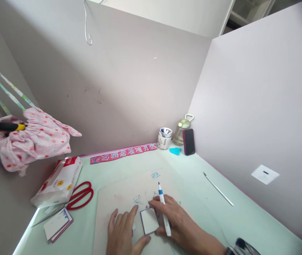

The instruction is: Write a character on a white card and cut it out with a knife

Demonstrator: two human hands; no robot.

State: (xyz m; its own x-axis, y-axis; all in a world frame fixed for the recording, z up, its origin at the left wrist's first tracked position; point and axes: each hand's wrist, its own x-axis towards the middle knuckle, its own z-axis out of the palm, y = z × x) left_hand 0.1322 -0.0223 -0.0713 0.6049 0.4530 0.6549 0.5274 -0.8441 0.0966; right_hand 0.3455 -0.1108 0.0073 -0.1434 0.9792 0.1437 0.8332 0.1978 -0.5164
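On a pale board (pixel 104 198) with blue scribbles lies a small white square card (pixel 149 221) with a dark blue edge. My left hand (pixel 123 228) rests left of the card, fingers spread, the thumb near its lower edge, holding nothing. A white marker (pixel 166 221) with a blue band sits in my right hand (pixel 176 216), its blue tip pointing up and away from me. Thumb and fingertips of that hand also touch the card's right side, and part of that edge is hidden behind them.
At left are red-handled scissors (pixel 80 196), a tissue pack (pixel 63 180), stacked cards (pixel 57 225) and a hanging pink bag (pixel 39 134). Behind stand red lettered cards (pixel 123 153), a pen cup (pixel 164 139), a bottle (pixel 179 134), and a phone (pixel 189 142). A thin pen (pixel 218 188) lies right.
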